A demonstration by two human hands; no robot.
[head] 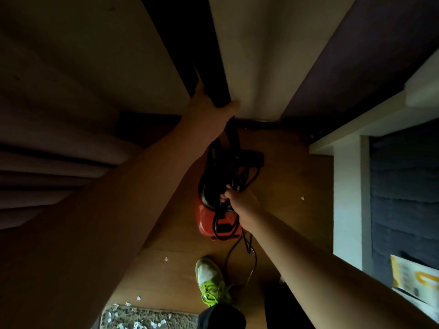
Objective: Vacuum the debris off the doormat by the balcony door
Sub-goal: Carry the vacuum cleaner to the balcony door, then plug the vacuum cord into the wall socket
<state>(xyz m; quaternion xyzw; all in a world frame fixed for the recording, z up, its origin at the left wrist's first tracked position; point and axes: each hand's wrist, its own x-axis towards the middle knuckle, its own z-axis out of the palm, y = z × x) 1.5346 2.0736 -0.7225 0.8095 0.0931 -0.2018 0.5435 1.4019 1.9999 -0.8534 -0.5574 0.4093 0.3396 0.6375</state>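
At 6 o'clock, nearest you, the doormat (147, 318) is lying on the wooden floor (285, 176), and it is carrying a scatter of pale debris (136, 325); a few scraps are sitting on the boards just beyond its edge. Your shoe (210, 280) is standing just past it.

Further out, near the centre of view, your right hand (240, 205) is curling around a bundle of black cord (234, 181) on top of the red vacuum (213, 219), which is resting on the floor well apart from the mat. More cord is trailing loose toward your foot.

Farthest, at 12 o'clock, your left hand (211, 105) is gripping the edge of a dark door panel (213, 67), thumb on one side and palm on the other.

The vacuum is looking like a compact, rigid body, probably moderately heavy, so the cord is a poor hold: it is limp and likely to slip or unwind. You would be better taking its handle, though dimness and cord are hiding exactly where that sits. The dangling cord could snag your foot.
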